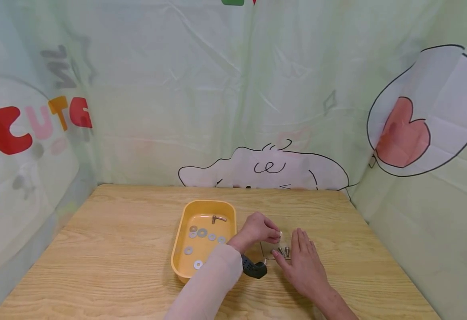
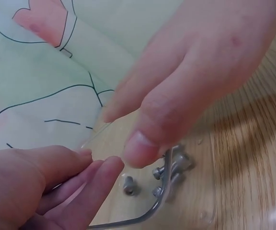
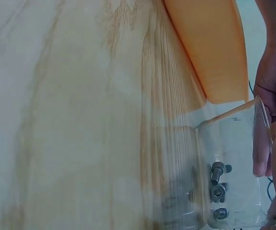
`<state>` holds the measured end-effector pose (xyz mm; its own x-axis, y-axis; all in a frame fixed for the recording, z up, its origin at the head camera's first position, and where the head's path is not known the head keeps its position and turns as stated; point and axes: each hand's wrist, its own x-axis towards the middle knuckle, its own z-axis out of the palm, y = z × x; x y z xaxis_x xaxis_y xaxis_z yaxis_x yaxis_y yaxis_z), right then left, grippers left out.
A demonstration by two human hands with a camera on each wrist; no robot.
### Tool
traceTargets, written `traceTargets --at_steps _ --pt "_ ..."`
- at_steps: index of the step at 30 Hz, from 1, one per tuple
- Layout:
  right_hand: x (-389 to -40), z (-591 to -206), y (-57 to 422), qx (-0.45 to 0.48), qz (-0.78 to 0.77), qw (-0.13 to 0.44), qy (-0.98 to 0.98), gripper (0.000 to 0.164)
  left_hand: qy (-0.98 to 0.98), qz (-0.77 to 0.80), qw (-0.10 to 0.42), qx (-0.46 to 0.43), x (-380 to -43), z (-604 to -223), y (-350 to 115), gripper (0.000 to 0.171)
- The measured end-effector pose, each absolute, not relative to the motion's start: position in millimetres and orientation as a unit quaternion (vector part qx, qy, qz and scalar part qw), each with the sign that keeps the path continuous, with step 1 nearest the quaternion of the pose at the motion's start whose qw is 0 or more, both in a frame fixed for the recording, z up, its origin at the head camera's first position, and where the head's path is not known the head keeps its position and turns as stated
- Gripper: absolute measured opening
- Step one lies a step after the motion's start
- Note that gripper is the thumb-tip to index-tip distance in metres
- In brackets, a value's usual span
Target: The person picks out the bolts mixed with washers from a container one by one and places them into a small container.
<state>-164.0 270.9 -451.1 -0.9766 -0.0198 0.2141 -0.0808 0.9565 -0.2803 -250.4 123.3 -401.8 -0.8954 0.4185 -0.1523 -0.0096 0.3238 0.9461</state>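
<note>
A clear, see-through box [image 3: 238, 143] stands on the table with several metal socket-head screws [image 3: 217, 173] inside. My left hand [image 1: 260, 227] reaches over the box, its fingertips close together and pointing down at it. In the left wrist view, nothing shows between these fingertips [image 2: 110, 166]. My right hand [image 1: 306, 266] lies along the box's right side with fingers nearly straight, and its thumb [image 2: 142, 149] is at the near rim. Left of the box, a yellow tray [image 1: 174, 255] holds several flat washers [image 1: 202, 232] and a few screws [image 1: 219, 218].
The wooden table [image 1: 109, 240] carries the tray and the box side by side. A printed curtain [image 1: 157, 102] hangs along its back and both sides. A black wrist device [image 1: 254, 268] sits below my left wrist, between tray and box.
</note>
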Motion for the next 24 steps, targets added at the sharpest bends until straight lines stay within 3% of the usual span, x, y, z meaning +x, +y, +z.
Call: traceTargets --at_steps 24 --pt "-170 -439 265 0.023 0.158 0.082 -0.984 0.095 0.742 0.628 0.199 0.124 -267 -395 79 0.014"
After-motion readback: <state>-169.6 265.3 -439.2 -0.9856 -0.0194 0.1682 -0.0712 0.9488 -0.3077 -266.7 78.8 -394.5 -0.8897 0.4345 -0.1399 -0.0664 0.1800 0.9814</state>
